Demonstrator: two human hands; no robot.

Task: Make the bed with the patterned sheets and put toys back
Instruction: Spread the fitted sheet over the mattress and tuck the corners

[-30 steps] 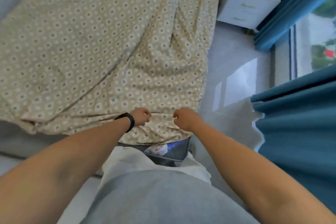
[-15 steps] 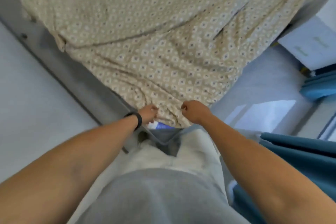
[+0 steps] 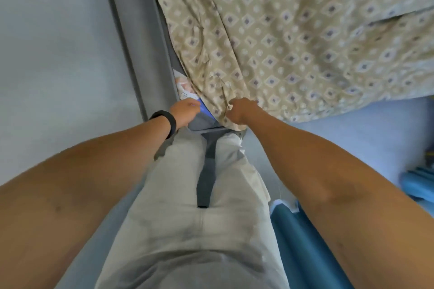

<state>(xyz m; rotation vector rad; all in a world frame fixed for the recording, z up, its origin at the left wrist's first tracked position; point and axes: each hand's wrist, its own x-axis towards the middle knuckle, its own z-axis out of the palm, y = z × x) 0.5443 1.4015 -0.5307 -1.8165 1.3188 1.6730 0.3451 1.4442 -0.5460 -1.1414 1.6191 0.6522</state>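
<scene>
Head view, looking steeply down at a bed corner. The patterned sheet (image 3: 293, 37), beige with small diamond motifs, covers the upper right of the frame and is rumpled, with long creases running down toward the corner; its lower edge hangs over pale floor (image 3: 366, 138). The right hand (image 3: 240, 111) is clenched on a gathered bunch of the sheet at the corner, cloth puckered around the knuckles. The left hand (image 3: 185, 112), a black wristband (image 3: 165, 122) on its wrist, reaches to the exposed mattress corner (image 3: 202, 119) just left of the sheet; its fingertips are at a strip of blue and printed white material there, and I cannot tell whether they pinch it or only touch it. A grey bed frame rail (image 3: 136, 37) runs up along the left side of the mattress, with a pale wall or floor surface (image 3: 54, 42) beyond it. The person's light trousers (image 3: 187, 218) fill the lower centre. Blue curtain fabric (image 3: 303, 241) lies at lower right, more of it at the right edge. No toys in view.
</scene>
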